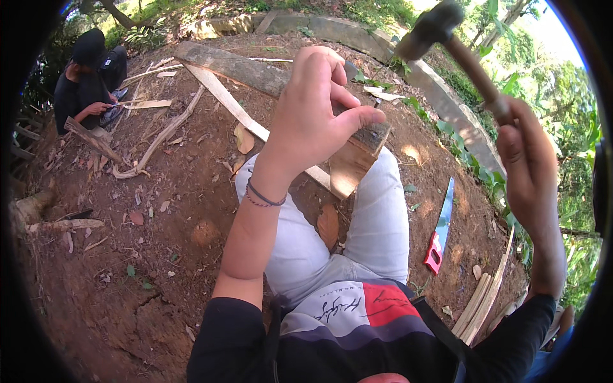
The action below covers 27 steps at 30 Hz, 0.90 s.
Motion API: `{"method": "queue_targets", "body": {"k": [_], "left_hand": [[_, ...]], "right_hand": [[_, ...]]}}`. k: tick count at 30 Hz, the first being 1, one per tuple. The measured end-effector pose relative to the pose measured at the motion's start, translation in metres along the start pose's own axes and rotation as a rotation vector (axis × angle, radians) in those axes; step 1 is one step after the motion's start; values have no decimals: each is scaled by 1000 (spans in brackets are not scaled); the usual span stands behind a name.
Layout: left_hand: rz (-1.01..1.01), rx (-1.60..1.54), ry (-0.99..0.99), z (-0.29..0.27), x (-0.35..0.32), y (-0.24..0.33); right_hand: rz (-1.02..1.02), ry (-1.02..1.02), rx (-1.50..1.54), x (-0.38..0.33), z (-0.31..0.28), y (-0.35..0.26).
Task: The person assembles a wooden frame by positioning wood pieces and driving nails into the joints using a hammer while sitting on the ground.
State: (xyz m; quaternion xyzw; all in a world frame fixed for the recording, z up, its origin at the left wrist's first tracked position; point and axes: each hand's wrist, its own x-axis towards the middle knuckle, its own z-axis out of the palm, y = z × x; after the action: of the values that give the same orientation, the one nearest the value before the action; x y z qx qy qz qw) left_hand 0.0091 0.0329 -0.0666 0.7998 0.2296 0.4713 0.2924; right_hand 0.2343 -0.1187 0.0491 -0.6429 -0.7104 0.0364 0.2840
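Note:
My right hand (530,156) is raised at the right, wrapped around the wooden handle of a hammer (469,64). The dark hammer head is up near the top edge. My left hand (313,108) is closed over the near end of a weathered grey plank (239,71), its fingers curled and thumb stretched along the wood. A small dark nail (377,103) stands upright just beyond the thumb tip; whether the fingers grip anything is hidden. A paler strip of wood (230,105) runs below the plank, and a light brown wood end (351,167) sits between my knees.
A handsaw (440,226) with a red handle lies on the dirt to my right, with several wood strips (479,306) nearer me. A person (89,83) sits at the far left, holding a piece of wood (148,104). A low concrete edging (456,118) borders the plants.

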Motion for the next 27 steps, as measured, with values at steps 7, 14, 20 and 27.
{"method": "queue_targets", "body": {"k": [7, 14, 20, 27], "left_hand": [[-60, -80, 2, 1, -3, 4], [-79, -63, -51, -3, -3, 6], [-225, -635, -256, -41, 15, 1], [-321, 653, -450, -32, 40, -22]], "right_hand": [[-71, -77, -112, 2, 2, -1], [-76, -4, -81, 4, 2, 12], [117, -78, 128, -3, 3, 6], [189, -124, 198, -4, 19, 5]]}}
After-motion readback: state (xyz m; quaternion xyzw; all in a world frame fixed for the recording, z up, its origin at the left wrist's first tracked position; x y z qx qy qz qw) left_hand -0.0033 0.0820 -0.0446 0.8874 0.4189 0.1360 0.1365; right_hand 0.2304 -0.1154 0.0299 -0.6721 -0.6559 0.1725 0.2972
